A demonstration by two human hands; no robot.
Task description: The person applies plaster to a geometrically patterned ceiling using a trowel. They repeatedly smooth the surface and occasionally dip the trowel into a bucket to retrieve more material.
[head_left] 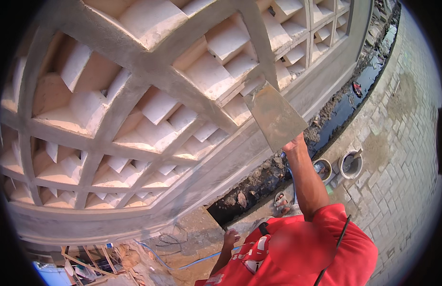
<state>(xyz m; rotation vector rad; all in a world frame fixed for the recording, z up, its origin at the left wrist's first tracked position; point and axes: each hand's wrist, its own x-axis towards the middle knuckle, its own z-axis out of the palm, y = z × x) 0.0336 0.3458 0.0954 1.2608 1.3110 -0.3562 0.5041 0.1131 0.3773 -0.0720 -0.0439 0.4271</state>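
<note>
My right arm reaches up and forward, and my right hand [293, 143] grips a flat rectangular plastering trowel [274, 117] from its near end. The trowel's grey, mortar-smeared face is turned toward me, and its handle is hidden behind the plate and my fingers. Its far corner overlaps the lower part of a pale openwork block wall [149, 64] framed by grey plastered strips; whether it touches cannot be told. Low at my side, my left hand [231, 237] hangs with loosely curled fingers somewhat apart and nothing visible in it.
A ditch with dark water [342, 105] runs along the wall's foot. Two buckets stand to the right of my arm; the pale one [350, 164] has a tool handle in it. Brick paving [397, 162] lies beyond. A blue hose [192, 261] and wooden scraps [94, 262] lie lower left.
</note>
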